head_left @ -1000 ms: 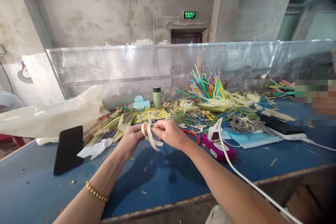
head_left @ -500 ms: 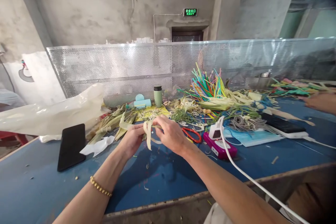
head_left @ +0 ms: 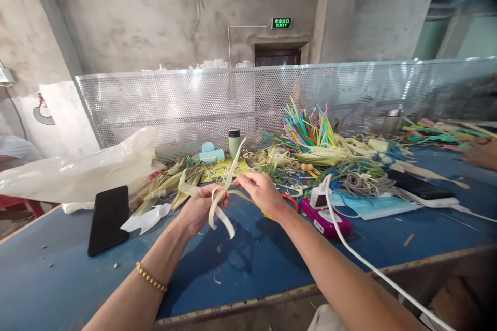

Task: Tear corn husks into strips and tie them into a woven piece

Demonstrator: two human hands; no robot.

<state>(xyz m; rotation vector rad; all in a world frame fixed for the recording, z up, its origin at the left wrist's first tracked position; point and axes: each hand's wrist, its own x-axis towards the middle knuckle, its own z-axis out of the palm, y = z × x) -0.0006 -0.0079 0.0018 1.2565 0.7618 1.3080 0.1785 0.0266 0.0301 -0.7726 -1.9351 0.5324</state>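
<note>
My left hand (head_left: 200, 207) and my right hand (head_left: 262, 191) meet above the blue table (head_left: 58, 279), both pinched on pale yellow leaf strips (head_left: 221, 207). The strips loop between the fingers; one end stands up toward the back, another hangs down in front of my left hand. A gold bead bracelet (head_left: 151, 277) sits on my left wrist. A heap of green and pale leaves (head_left: 166, 183) lies just behind my left hand.
A black phone (head_left: 108, 219) and white paper scrap (head_left: 145, 219) lie left. Red scissors (head_left: 289, 199), a pink device (head_left: 326, 219) with white cable (head_left: 373, 266), coloured strips (head_left: 306, 126), a green flask (head_left: 234, 144) and a perforated metal screen (head_left: 174, 108) stand behind. Another person's hand (head_left: 481, 152) shows far right.
My hands have drawn a little apart, pulling the strips out. One strip end now stands up and another hangs lower. The view shifted slightly.
</note>
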